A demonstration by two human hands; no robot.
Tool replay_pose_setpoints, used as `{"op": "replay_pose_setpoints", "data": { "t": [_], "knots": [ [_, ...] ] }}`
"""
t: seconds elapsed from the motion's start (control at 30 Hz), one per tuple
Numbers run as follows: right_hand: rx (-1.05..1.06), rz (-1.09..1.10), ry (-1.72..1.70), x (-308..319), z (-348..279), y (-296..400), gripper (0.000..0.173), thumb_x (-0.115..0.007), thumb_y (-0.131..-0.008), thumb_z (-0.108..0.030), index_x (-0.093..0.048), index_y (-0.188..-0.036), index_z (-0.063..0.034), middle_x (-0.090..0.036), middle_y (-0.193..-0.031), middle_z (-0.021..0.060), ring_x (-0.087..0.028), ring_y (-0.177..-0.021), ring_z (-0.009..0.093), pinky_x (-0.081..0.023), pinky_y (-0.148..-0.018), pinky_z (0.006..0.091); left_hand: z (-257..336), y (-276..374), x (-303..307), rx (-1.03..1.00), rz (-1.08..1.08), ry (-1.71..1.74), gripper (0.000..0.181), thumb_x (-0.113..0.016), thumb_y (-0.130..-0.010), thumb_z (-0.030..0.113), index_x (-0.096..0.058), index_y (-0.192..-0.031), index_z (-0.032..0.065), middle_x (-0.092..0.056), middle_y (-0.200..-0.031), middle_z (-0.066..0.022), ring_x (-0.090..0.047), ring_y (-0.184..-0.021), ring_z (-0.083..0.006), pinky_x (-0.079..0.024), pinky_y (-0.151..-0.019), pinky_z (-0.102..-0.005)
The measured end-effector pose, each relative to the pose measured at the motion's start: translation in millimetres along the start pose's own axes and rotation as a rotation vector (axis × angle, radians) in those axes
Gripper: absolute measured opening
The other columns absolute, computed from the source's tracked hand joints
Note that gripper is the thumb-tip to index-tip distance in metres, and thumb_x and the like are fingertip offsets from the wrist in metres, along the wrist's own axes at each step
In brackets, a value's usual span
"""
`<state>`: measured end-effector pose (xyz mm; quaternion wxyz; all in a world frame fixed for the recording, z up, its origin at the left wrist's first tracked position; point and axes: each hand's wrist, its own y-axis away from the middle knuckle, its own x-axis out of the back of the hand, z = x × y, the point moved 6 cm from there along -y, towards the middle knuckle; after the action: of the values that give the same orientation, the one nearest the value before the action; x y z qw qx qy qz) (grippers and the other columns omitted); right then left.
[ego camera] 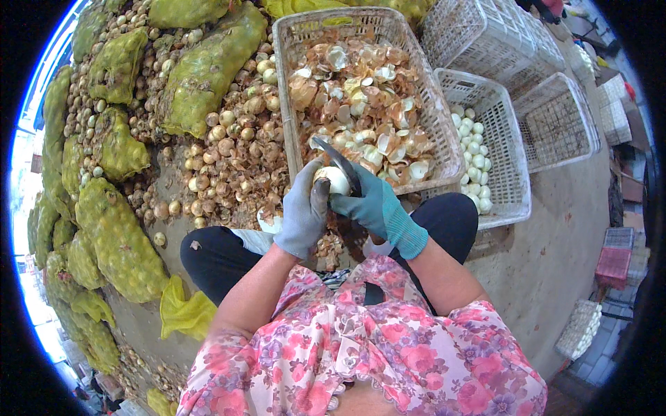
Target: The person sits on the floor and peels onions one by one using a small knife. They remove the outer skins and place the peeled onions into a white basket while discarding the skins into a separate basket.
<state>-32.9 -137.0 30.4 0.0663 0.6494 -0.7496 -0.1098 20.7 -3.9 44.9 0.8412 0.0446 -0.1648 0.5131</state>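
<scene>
In a grey glove, my left hand [304,213] grips a partly peeled white onion [334,180], its thumb lying along the near side. My right hand [372,200], gloved in green, holds a knife [337,160] whose dark curved blade slants up and left across the onion. The knife's handle is hidden in the fingers. Both hands are close together above my lap, at the near edge of a dirty white plastic crate [452,174]. Brown and white onion skins [359,99] fill much of that crate.
Unpeeled onions [229,161] lie heaped on the floor at left, among bulging yellow mesh sacks [117,239]. To the right, a second crate [507,208] holds peeled white onions [474,156]. Stacked crates [494,41] and another crate [559,125] stand behind it. An empty-looking yellow mesh bag [184,309] lies near my left knee.
</scene>
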Motion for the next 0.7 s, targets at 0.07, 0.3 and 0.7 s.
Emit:
{"op": "replay_pose_setpoints", "data": {
  "t": [0.07, 0.3, 0.7],
  "knots": [
    [-0.023, -0.006, -0.013, -1.5, 1.7, -0.5, 0.067, -0.079, -0.076, -0.023, -0.050, -0.134, -0.0029, -0.066, -0.113, 0.0100, -0.064, -0.097, 0.014, -0.052, -0.085, 0.0298, 0.3, -2.0, 1.7, -0.009, 0.011, -0.027, 0.048, -0.049, -0.101, 0.037, -0.052, -0.128, -0.0026, -0.064, -0.112, -0.0238, -0.064, -0.106, -0.0341, -0.049, -0.090, -0.0388],
    [-0.099, -0.042, -0.024, -2.3, 2.6, 4.0, 0.061, -0.076, -0.080, -0.022, -0.052, -0.132, -0.0014, -0.067, -0.106, 0.0070, -0.063, -0.090, 0.012, -0.052, -0.079, 0.0278, -6.5, 1.8, 3.2, 0.082, 0.022, 0.040, 0.043, -0.049, -0.101, 0.036, -0.057, -0.123, -0.0004, -0.068, -0.099, -0.0163, -0.065, -0.088, -0.0192, -0.052, -0.076, -0.0315],
    [-0.275, -0.157, -0.355, 22.8, 25.3, 3.3, 0.057, -0.071, -0.085, -0.032, -0.053, -0.130, -0.0031, -0.066, -0.098, 0.0055, -0.066, -0.065, 0.012, -0.048, -0.051, 0.0218, -31.7, -7.4, -4.8, 0.423, 0.010, 0.391, 0.021, -0.058, -0.094, 0.009, -0.063, -0.114, 0.0049, -0.065, -0.091, -0.0028, -0.058, -0.071, -0.0106, -0.051, -0.063, -0.0265]
  ]
}}
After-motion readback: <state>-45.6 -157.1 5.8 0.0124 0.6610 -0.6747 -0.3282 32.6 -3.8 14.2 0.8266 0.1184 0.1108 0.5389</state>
